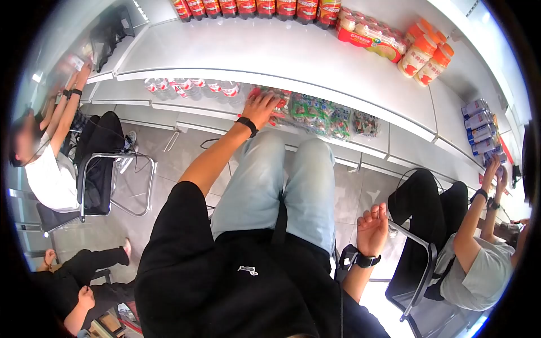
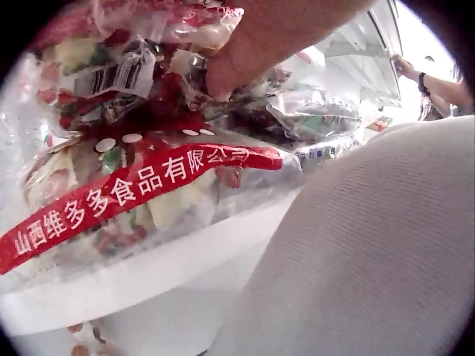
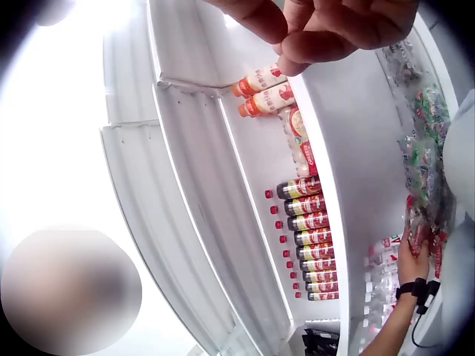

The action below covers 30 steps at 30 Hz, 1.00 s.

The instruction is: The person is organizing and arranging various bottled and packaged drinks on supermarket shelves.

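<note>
On the lower shelf, my left hand [image 1: 262, 110] grips a clear plastic bag with red print. The left wrist view has the thumb of this hand [image 2: 256, 48] pressed into the upper bag [image 2: 111, 70], above another bag with a red band [image 2: 141, 189]. Green-printed bags [image 1: 310, 108] lie just right of it. My right hand [image 1: 372, 230] is raised beside my right thigh, holding nothing, its fingers loosely bent; they also show at the top of the right wrist view [image 3: 326, 30].
Water bottles [image 1: 197, 88] lie left of the bags. The upper shelf [image 1: 236, 53] holds red-labelled bottles [image 1: 246, 8] and orange-capped bottles [image 1: 418, 55]. Cans [image 1: 479, 127] stand far right. Seated people are at left [image 1: 51, 174] and right [image 1: 479, 265].
</note>
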### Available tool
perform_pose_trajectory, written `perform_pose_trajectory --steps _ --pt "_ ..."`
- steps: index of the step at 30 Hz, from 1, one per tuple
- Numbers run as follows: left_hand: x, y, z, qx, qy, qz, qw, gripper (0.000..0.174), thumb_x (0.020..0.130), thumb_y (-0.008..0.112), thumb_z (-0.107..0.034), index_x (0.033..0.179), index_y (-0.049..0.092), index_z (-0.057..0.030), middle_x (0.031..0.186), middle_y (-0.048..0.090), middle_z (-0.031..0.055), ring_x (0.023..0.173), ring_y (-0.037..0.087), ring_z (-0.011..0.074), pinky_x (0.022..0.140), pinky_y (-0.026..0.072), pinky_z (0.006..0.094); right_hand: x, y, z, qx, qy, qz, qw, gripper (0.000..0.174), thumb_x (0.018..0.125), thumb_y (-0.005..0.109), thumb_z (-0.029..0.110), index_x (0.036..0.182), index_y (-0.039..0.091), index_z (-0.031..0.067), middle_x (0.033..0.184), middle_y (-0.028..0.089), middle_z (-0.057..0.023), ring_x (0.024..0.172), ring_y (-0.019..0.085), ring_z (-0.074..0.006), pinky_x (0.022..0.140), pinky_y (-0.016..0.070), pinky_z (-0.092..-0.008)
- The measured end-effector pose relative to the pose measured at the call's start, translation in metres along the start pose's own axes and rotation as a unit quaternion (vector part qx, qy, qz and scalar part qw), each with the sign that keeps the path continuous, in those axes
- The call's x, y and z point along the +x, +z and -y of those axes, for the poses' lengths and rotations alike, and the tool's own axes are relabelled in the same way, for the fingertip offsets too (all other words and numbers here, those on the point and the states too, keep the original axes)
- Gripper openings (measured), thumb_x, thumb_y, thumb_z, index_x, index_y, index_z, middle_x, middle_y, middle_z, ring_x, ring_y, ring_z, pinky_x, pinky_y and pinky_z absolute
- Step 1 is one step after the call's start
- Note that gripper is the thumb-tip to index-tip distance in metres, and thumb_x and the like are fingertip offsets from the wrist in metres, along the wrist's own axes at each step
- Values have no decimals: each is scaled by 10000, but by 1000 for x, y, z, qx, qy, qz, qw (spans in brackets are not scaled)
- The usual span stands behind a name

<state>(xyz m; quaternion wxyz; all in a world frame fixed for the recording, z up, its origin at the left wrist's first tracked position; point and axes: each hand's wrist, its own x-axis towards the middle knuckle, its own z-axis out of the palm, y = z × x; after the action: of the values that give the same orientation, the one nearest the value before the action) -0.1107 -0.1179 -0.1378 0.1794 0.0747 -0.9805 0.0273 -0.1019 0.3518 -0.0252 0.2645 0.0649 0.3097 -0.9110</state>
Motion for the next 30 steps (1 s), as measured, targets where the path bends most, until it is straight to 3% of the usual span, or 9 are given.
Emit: perform_pose_trajectory --steps 8,12,16,20,21,25,30 --pt "13 1 28 -37 17 -113 993 363 754 626 -132 1115 595 -156 1112 607 36 1016 577 240 908 452 403 10 9 -19 -12 18 18 1000 184 929 501 193 1099 538 134 928 579 14 707 490 -105 615 410 -239" --pt "22 -26 24 -56 -93 -106 988 284 735 589 -80 1012 641 -119 1011 639 81 917 604 284 814 494 409 17 22 -31 -39 41 27 998 186 922 513 199 1097 534 140 919 570 22 711 497 -100 610 412 -232" --pt "17 -31 30 -109 -83 -172 975 241 724 577 -44 943 665 -90 952 647 99 884 598 301 774 491 408 20 33 -44 -64 56 23 996 192 913 531 212 1084 529 122 933 570 3 706 506 -101 627 415 -226" --pt "-4 -70 6 -214 -39 -285 933 283 728 554 20 970 672 -68 976 651 88 967 595 292 834 489 403 22 43 -44 -106 94 54 988 230 914 533 227 1106 527 101 968 582 -27 728 534 -114 637 418 -232" --pt "-11 -80 3 -185 -8 -276 943 293 726 554 29 979 675 -59 1001 653 89 1007 597 283 876 489 391 24 48 -44 -119 107 68 985 239 915 532 229 1116 526 99 975 585 -32 738 541 -119 640 420 -235" --pt "-46 -114 -8 -234 49 -253 937 293 714 543 47 957 677 -47 993 662 95 977 620 271 857 506 378 30 67 -45 -192 163 119 960 333 920 522 258 1180 509 50 1088 594 -75 829 571 -155 664 429 -251" --pt "-75 -187 -21 -286 115 -181 934 310 658 572 46 937 676 -42 984 670 76 930 644 240 778 534 351 27 97 -48 -342 254 291 857 483 931 501 304 1305 450 2 1272 536 -119 1021 560 -187 790 438 -284"
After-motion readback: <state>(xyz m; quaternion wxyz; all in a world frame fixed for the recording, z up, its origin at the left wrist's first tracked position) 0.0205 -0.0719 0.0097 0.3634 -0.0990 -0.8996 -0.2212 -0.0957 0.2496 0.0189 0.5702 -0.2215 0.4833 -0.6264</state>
